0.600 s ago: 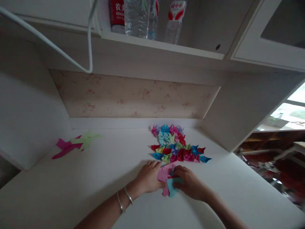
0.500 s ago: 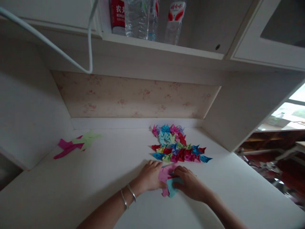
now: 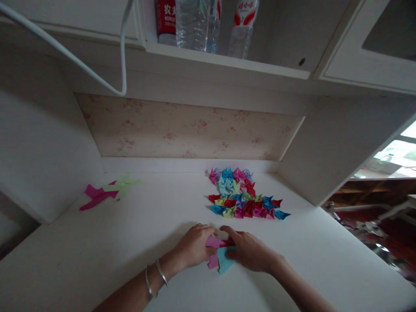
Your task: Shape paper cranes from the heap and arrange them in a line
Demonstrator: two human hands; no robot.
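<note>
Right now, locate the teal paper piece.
In the head view, the teal paper sits low, just right of centre, beside the pink paper and the right hand.

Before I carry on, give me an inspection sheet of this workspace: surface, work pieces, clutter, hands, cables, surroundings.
Surface: white tabletop, dimly lit, bearing all the paper.
Work pieces: pink paper, teal paper and some red paper, together; folded paper figures grouped beyond.
Clutter: magenta paper and pale green paper, overlapping at far left.
Hands: left hand at the pink paper, right hand at the teal.
Cables: white cord, bent, upper left.
Surroundings: bottles on the shelf above; floral panel behind.
</note>
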